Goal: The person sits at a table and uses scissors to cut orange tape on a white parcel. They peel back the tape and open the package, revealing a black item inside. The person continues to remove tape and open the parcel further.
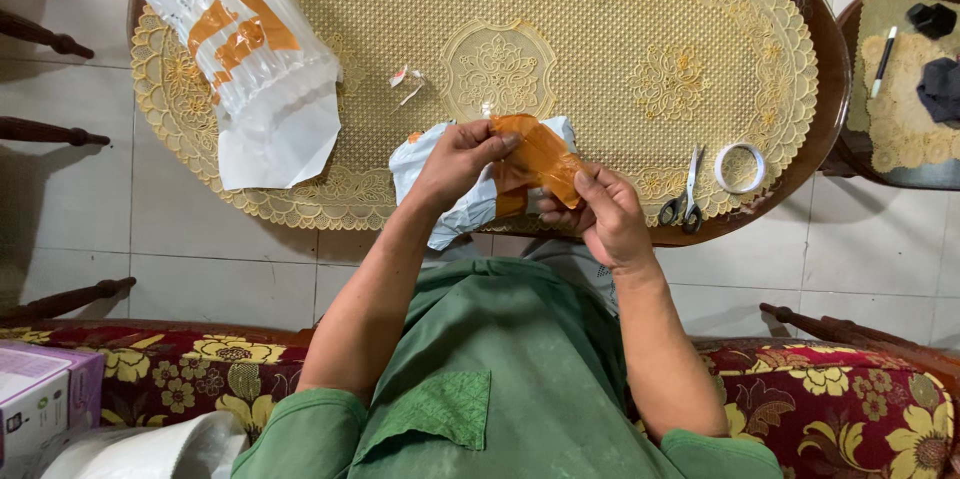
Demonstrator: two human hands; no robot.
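Note:
My left hand [462, 161] and my right hand [603, 214] both grip a small parcel [475, 189] in a pale plastic mailer wrapped with orange-brown tape [540, 159], held over the near edge of an oval table [830, 89]. The left fingers pinch the tape's upper edge; the right hand holds the tape's lower right end. Both arms come from a green garment.
A gold lace-pattern cover [600, 29] lies on the table. An air-cushion wrap with orange stripes [240, 39] lies far left, torn scraps [407, 79] near the middle. Scissors [685, 199] and a tape roll [740, 167] rest at right. A side table [900, 139] holds a pen.

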